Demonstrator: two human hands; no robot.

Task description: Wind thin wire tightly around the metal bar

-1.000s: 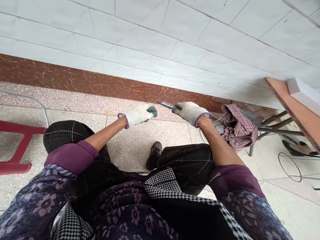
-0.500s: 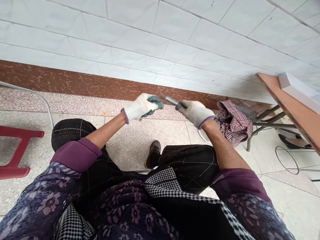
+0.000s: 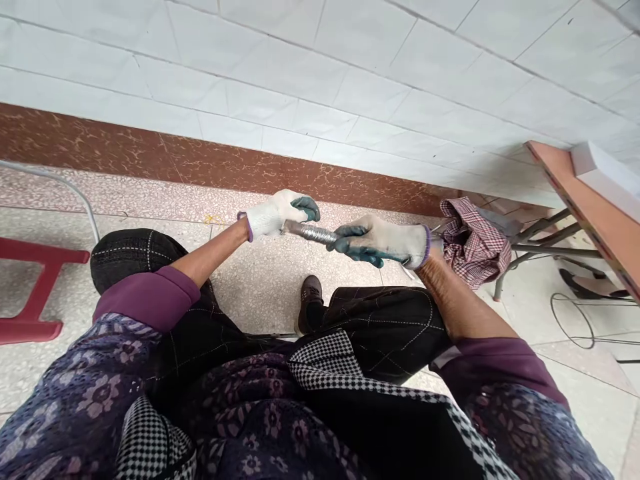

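Observation:
My right hand (image 3: 383, 241), in a white glove with dark green coated fingers, grips one end of a short rod wound with silvery wire (image 3: 319, 234). The rod's bare brownish end points left, just under my left hand (image 3: 295, 209). My left hand wears the same kind of glove. Its fingers are curled toward the thumb, and whatever they pinch, if anything, is hidden. I cannot tell whether that hand touches the rod. Both hands are held up in front of my knees.
A tiled wall (image 3: 320, 87) with a brown marbled base runs ahead. On the left stands a red plastic stool (image 3: 37, 290). Checked cloth (image 3: 473, 243) hangs by a table (image 3: 590, 193) on the right. A dark cable (image 3: 573, 323) lies on the floor.
My right hand has turned and moved a little left and down, bringing the rod's free end under my left hand. My left fingers have shifted slightly, and the view has tilted a little.

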